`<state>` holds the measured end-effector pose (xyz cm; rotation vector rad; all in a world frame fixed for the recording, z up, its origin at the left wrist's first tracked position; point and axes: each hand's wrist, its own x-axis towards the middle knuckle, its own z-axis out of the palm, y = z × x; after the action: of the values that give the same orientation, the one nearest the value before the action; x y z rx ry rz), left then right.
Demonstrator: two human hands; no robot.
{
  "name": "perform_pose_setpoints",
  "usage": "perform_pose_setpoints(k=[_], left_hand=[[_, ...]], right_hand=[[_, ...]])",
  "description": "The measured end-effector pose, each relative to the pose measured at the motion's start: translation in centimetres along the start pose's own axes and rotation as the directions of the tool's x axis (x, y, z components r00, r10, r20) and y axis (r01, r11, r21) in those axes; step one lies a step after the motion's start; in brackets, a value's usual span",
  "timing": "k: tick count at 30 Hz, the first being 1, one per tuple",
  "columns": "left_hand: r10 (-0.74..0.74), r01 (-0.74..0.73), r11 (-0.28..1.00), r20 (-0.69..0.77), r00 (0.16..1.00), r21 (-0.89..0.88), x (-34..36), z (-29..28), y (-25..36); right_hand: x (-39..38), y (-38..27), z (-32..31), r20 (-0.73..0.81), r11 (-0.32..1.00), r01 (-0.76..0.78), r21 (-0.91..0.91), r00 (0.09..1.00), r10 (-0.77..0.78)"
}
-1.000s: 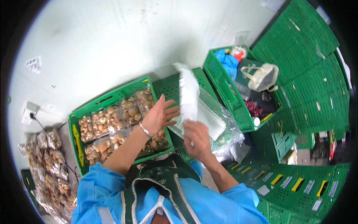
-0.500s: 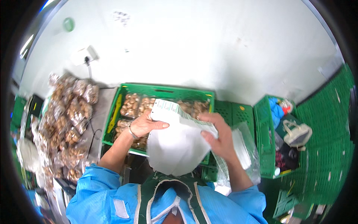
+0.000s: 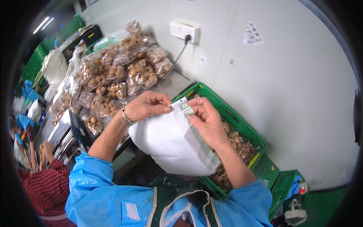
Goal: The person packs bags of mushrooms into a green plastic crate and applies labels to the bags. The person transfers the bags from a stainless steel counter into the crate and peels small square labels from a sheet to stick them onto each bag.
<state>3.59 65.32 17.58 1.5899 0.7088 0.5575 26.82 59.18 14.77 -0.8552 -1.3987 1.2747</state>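
The sheet (image 3: 170, 145) hangs between the hands above the crate's near-left side. The left hand (image 3: 145, 108) comes in from the left, thumb and fingers pinching its top edge. The right hand (image 3: 207, 123) bends inward, thumb and fingers slightly parted at its top-right corner; I cannot tell whether they grip. The sheet is white, bowed, green-printed along 1 side. The crate (image 3: 232, 113) holds mushrooms (image 3: 242, 145); bagged mushrooms (image 3: 113, 73) heap along the table's (image 3: 177, 86) far edge.

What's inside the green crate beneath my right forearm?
Brown mushrooms show inside the green crate. Your right hand, forearm and the white sheet cover parts; what's behind them can't be seen.
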Motion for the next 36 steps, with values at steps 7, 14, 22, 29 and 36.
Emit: perform_pose_setpoints(k=[7,14,22,29,36], left_hand=[[-0.017,-0.034,0.952,0.163,0.986,0.305,-0.9,-4.9,0.4],[0.629,-0.131,0.473,-0.23,0.743,0.871,0.4,-6.5,-1.3],[-0.691,-0.13,0.592,-0.584,0.427,-0.795,-11.1,1.2,-23.8],[-0.637,-0.182,0.599,-0.602,0.482,-0.78,-5.1,2.0,-26.8],[-0.674,-0.131,0.597,-0.583,0.453,-0.792,-2.6,3.4,-27.3]], right_hand=[[4.7,2.0,3.3,0.211,0.968,-0.169,0.183,0.969,0.13],[8.0,6.0,2.5,-0.037,0.971,-0.109,0.211,0.992,0.119],[6.6,12.9,-0.3,-0.319,0.928,-0.13,0.348,0.915,0.247],[5.8,14.8,0.1,-0.365,0.942,-0.145,0.304,0.895,0.256],[4.4,12.7,-0.4,-0.376,0.962,-0.081,0.261,0.909,0.179]])
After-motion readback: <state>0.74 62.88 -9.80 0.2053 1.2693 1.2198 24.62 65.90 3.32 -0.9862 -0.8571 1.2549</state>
